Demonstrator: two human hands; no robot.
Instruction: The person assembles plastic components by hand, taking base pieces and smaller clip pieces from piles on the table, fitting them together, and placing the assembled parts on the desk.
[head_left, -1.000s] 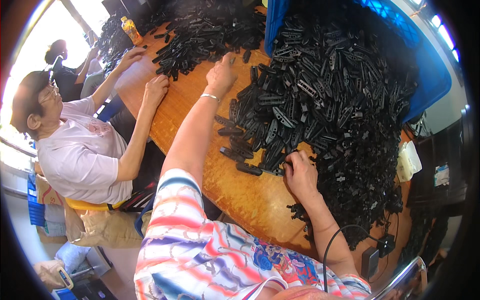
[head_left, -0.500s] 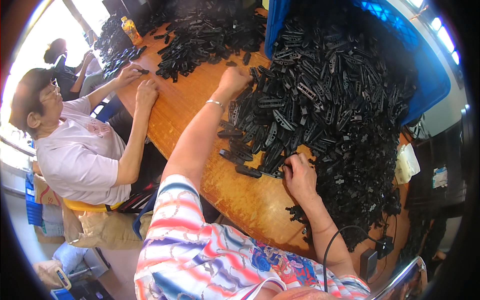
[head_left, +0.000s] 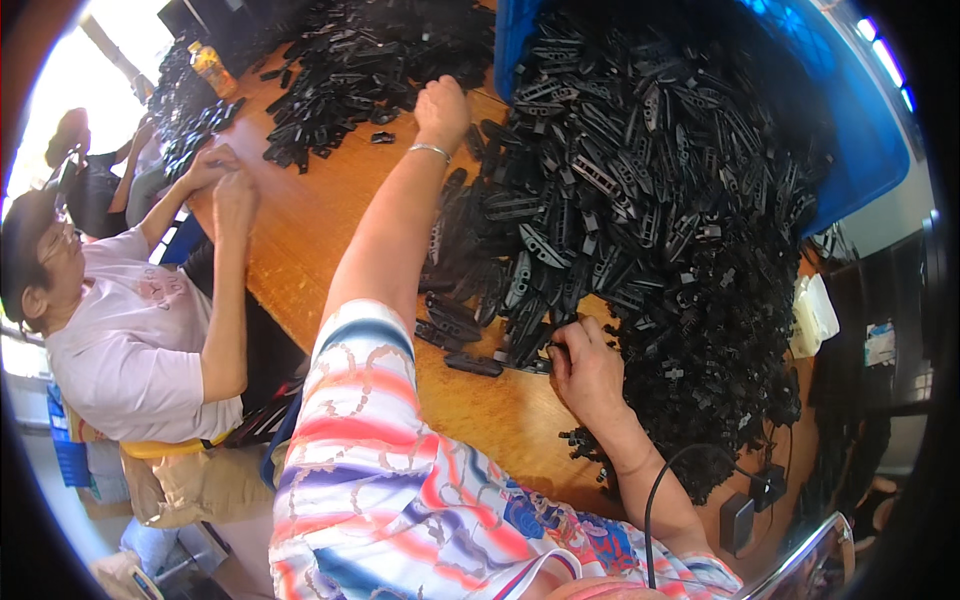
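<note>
My left hand (head_left: 442,112), a silver bracelet at its wrist, is stretched out over the far side of the wooden table (head_left: 310,240). Its fingers are curled in, and whatever they hold is hidden. Right of it rises a heap of long, slotted black plastic parts (head_left: 590,180). At the heap's near edge my right hand (head_left: 590,372) is closed, with thumb and forefinger pinching a small black plastic part (head_left: 553,351), mostly covered. Several long parts, one of them a dark bar (head_left: 473,364), lie left of that hand. Small black pieces (head_left: 690,400) are piled at its right.
A blue crate (head_left: 865,160) lies tipped behind the heap. Another black pile (head_left: 340,75) covers the far table, near an orange drink bottle (head_left: 212,70). A co-worker (head_left: 140,330) sits at the left, both hands raised over the table edge. A cable and black adapter (head_left: 737,522) are at the lower right.
My left hand has moved from the heap's left edge farther away, up and left. My right hand stays at the near edge. The whole view has shifted slightly; the co-worker's hands have come together.
</note>
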